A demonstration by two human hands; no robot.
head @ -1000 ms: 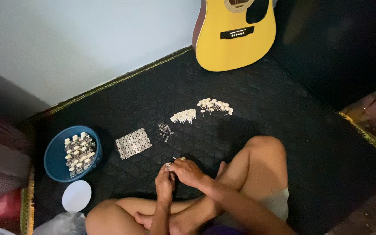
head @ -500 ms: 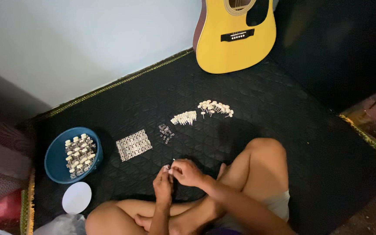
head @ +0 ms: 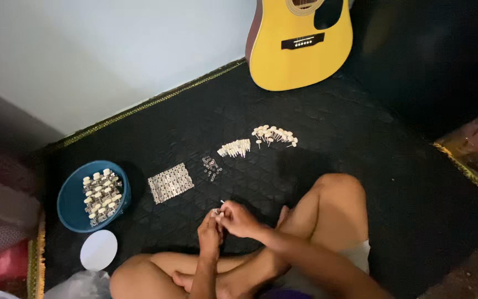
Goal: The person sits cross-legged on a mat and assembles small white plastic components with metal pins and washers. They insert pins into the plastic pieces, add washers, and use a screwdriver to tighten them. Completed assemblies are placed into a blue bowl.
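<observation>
Blue bowl (head: 73, 205) of tuning pegs at far left. Flat metal plates (head: 171, 182) just beside. Left hand (head: 210, 232) and right hand (head: 240, 220), fingertips together, pinching small metal part (head: 217, 211) above black mat (head: 360, 144); unchanged from before. Yellow guitar (head: 300, 50) beyond.

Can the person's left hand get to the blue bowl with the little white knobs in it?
Probably yes. The blue bowl sits on the black mat on the person's left side, with only bare mat between it and the left hand. That hand is pinching a small metal part together with the right hand.
</observation>
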